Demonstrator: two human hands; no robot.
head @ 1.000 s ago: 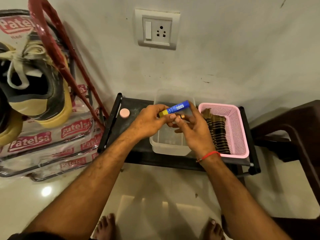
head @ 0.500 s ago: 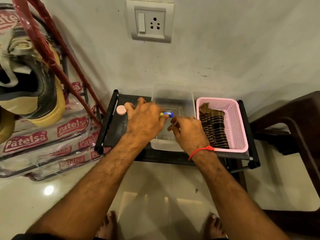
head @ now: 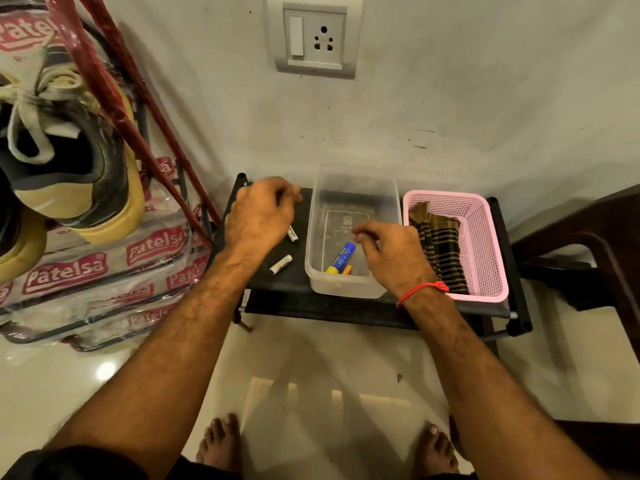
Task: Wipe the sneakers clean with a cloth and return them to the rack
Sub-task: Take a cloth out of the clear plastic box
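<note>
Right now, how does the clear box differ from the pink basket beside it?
The clear box has smooth see-through walls; the pink basket has opaque walls pierced with small holes. The clear box holds a blue and yellow tube; the pink basket holds a striped brown cloth. The right hand hovers over the clear box, not the pink basket. Both are open-topped and sit on the same black stand.

Both forearms reach forward; left hand [head: 258,216] loosely curled, blurred; right hand [head: 391,252] hangs relaxed, holding nothing.

black low shelf [head: 277,278], clear tub [head: 346,289], pink basket [head: 485,292], two batteries [head: 281,264]
</note>
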